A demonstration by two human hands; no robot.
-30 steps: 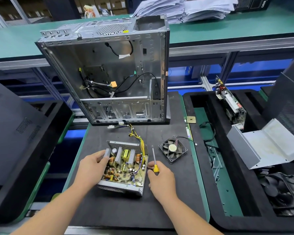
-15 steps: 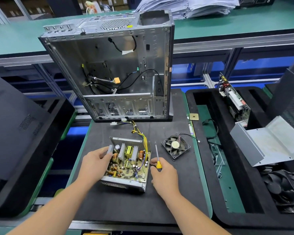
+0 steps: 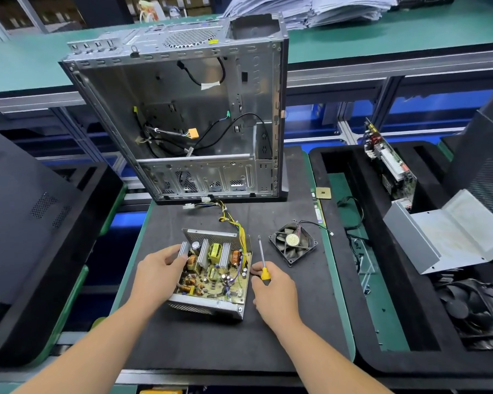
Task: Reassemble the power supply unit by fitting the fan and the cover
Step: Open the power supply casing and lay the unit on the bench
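**Open power supply on the mat, fan and cover still apart**

On the dark mat of the counter: power supply, lid off, circuit board and coils exposed, yellow wires running from its far edge toward the computer case. Left hand resting against the supply's left side, fingers curled round the left heat sink, gripping it. Right hand just right of the supply, fingers wrapped round the yellow handle of a screwdriver, shaft pointing away along the mat. Fan lying flat on the mat, right of the screwdriver, apart from the supply, its thin lead trailing right.

Computer case standing upright at the far end of the mat, side open, only loose cables and an orange plug inside.

Black tray to the right: grey metal cover leaning inside, a circuit board standing on edge behind it, a larger black fan in the near corner.
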